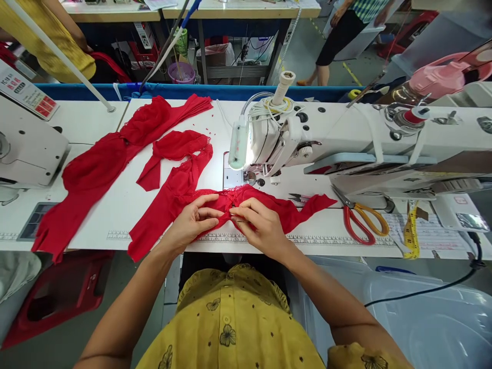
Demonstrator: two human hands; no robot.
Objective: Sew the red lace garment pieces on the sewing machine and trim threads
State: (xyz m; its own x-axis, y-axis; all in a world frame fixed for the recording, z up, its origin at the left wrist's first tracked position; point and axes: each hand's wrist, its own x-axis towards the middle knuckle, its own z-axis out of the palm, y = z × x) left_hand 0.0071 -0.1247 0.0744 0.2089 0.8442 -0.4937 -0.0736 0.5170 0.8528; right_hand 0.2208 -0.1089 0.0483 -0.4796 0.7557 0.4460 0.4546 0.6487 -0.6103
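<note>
A red lace garment piece (pixel 300 207) lies across the white sewing table (pixel 126 197) in front of the sewing machine (pixel 346 138). My left hand (pixel 194 220) and my right hand (pixel 259 225) meet at its middle, both with fingers pinched on the red fabric. Their fingertips nearly touch just in front of the machine's needle area (pixel 251 177). The fabric's left end (pixel 161 215) runs off toward the table's front edge.
More red fabric pieces (pixel 100 169) lie spread at the left. Scissors with red and yellow handles (pixel 361 220) and a yellow tape measure (pixel 411 230) rest at the right. Another machine (pixel 26 143) stands far left. A red bin (pixel 57 294) sits below. Other people stand beyond the table.
</note>
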